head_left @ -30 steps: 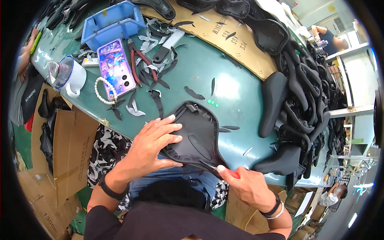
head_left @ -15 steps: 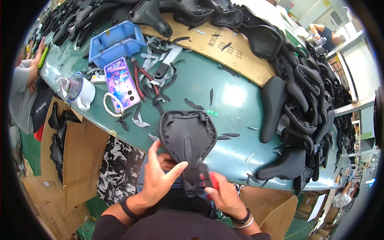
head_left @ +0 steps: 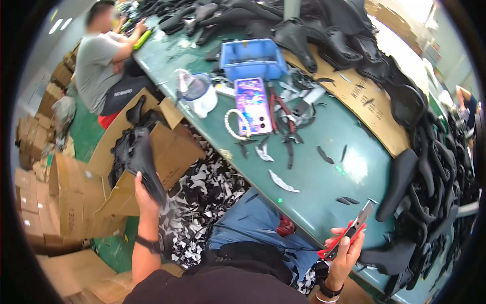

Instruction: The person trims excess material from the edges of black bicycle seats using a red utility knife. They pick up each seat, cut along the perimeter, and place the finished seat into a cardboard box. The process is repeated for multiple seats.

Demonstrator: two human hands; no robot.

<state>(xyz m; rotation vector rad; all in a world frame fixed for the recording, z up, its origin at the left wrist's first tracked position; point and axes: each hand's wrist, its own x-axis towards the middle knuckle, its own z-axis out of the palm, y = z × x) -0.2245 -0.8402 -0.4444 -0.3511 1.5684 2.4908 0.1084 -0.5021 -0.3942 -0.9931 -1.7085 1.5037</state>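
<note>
My left hand (head_left: 144, 195) reaches out to my left and grips a black bicycle saddle cover (head_left: 144, 164) over an open cardboard box (head_left: 162, 152) that holds more black saddles. My right hand (head_left: 344, 248) stays near the green table's front edge (head_left: 304, 223) and is closed on a red utility knife (head_left: 349, 230) with its blade pointing up. Black offcut strips (head_left: 291, 152) lie scattered on the table beyond it.
A phone (head_left: 251, 105), bead bracelet (head_left: 232, 125), white jug (head_left: 200, 93) and blue bin (head_left: 252, 58) stand on the table. Piles of black saddles (head_left: 430, 167) fill the right and far side. Another person (head_left: 104, 61) sits at the left. Cardboard boxes (head_left: 45, 167) crowd the floor.
The saddle has left the table edge; my left hand carried it out left to the cardboard box. My right hand with the knife moved right. My head turned left.
</note>
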